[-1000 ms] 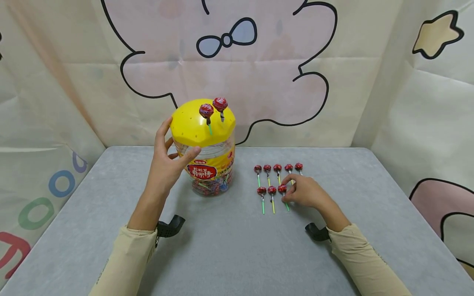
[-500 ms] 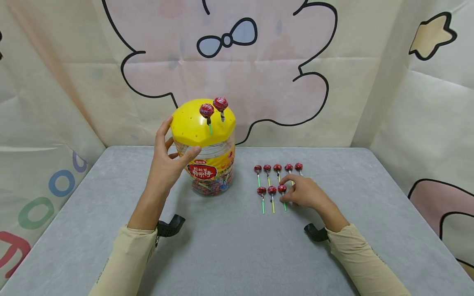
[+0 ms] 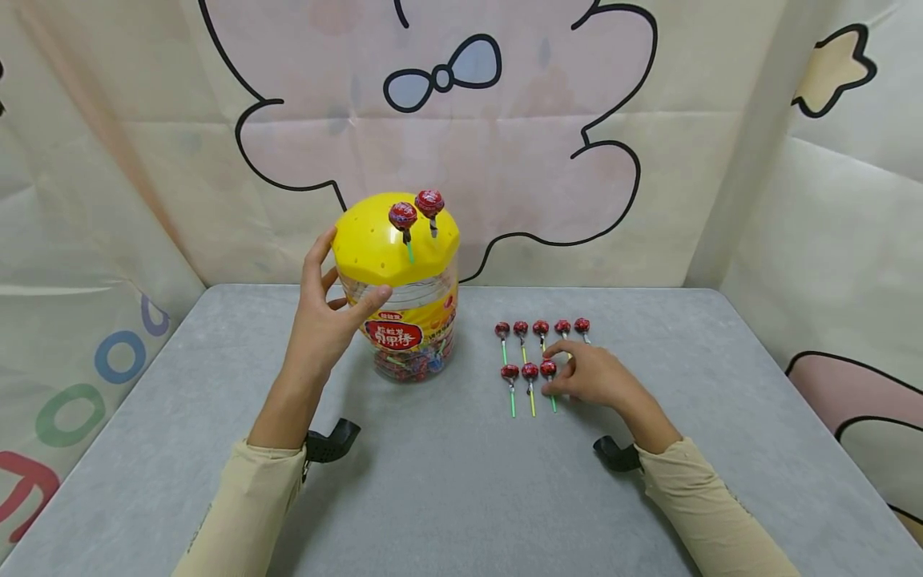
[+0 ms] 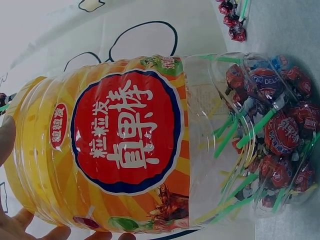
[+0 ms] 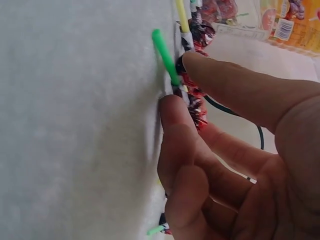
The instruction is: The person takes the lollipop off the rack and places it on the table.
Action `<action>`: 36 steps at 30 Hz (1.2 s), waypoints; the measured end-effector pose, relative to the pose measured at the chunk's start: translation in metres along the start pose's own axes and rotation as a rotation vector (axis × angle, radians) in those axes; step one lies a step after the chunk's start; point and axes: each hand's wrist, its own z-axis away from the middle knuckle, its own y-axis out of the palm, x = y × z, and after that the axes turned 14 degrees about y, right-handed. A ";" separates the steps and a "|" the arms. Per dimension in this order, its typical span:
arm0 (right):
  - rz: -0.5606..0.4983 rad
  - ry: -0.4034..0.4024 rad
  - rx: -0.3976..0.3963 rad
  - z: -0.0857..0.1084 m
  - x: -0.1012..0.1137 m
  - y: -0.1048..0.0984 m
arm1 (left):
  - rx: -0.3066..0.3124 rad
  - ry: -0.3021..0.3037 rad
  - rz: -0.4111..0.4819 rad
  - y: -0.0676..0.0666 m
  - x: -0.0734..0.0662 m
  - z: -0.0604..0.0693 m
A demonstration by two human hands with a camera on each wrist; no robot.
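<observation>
My left hand (image 3: 323, 327) holds a clear plastic jar (image 3: 411, 320) by its side, thumb in front and fingers round the back near the yellow lid (image 3: 389, 256). Two red-wrapped lollipops stand in the lid, one of them a green-stick lollipop (image 3: 403, 216). In the left wrist view, wrapped lollipops (image 4: 282, 130) lie heaped in the jar's bottom. To the right, my right hand (image 3: 593, 375) pinches the wrapper end of a red lollipop (image 3: 549, 368) on the table; its green stick (image 5: 165, 55) shows in the right wrist view. That lollipop is rightmost in the front row.
Behind the front row lies a back row of red lollipops (image 3: 541, 328), partly covered by the right hand. A grey cloth-covered table (image 3: 461, 481) spreads underneath. A printed curtain (image 3: 534, 176) hangs behind and at both sides.
My right hand has shifted slightly left with the pinched lollipop, whose stick now stands straighter in line with its neighbours. The left hand and jar have stayed put.
</observation>
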 end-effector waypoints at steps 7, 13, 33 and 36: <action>0.008 -0.026 -0.046 0.012 0.010 -0.016 | 0.001 -0.005 0.002 -0.003 0.000 0.001; -0.025 -0.164 -0.160 0.029 0.031 -0.032 | 0.013 -0.016 0.016 -0.005 0.002 0.002; -0.354 -0.401 -0.184 0.040 0.151 -0.034 | 0.040 0.061 0.263 -0.006 0.018 -0.011; -0.370 -0.398 -0.178 0.041 0.156 -0.032 | 0.043 0.071 0.250 -0.006 0.018 -0.011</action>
